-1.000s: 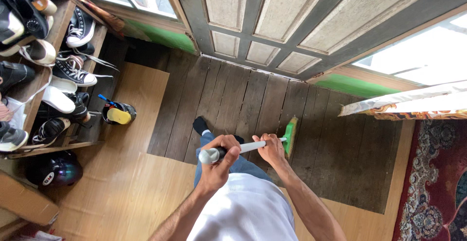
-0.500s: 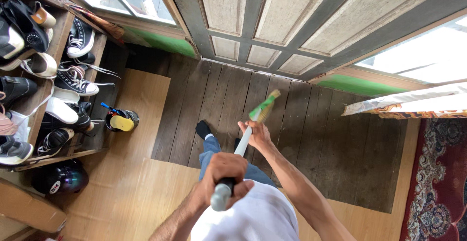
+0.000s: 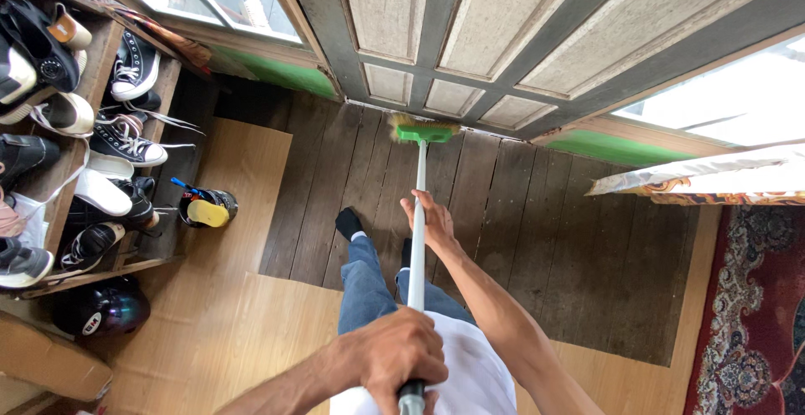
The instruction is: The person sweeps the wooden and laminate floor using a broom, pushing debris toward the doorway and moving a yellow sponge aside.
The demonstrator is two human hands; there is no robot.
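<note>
Green plastic marks the head of the broom (image 3: 423,132), and it has travelled a long way in the last second — from lying sideways near the person's right hand, just off the feet, through a raised diagonal half a second ago, to its place now flat against the foot of the door (image 3: 470,38), bristles toward the threshold. The white handle now runs nearly straight up the picture instead of lying across it.

Both hands have shifted with it. The left hand (image 3: 394,356) is closed tight around the top end of the handle, close to the camera at the bottom edge, where earlier it sat higher and further out from the body. The right hand (image 3: 428,224) sits partway down the handle with the arm stretched forward; its fingers look loosened, resting along the shaft more than clamping it, though I cannot tell for sure how firmly it grips.

By my reading, the reach is at full length — the stroke has gone out as far as the dark floorboards (image 3: 520,230) allow, so the strip along the door is the part being swept at this moment.

The socked foot (image 3: 347,222) has barely moved. To the left, the shoe rack (image 3: 92,71), the dark helmet (image 3: 101,310) and the small pot with a yellow brush (image 3: 205,210) sit as they did, and the patterned rug (image 3: 746,314) lies at the right edge.
</note>
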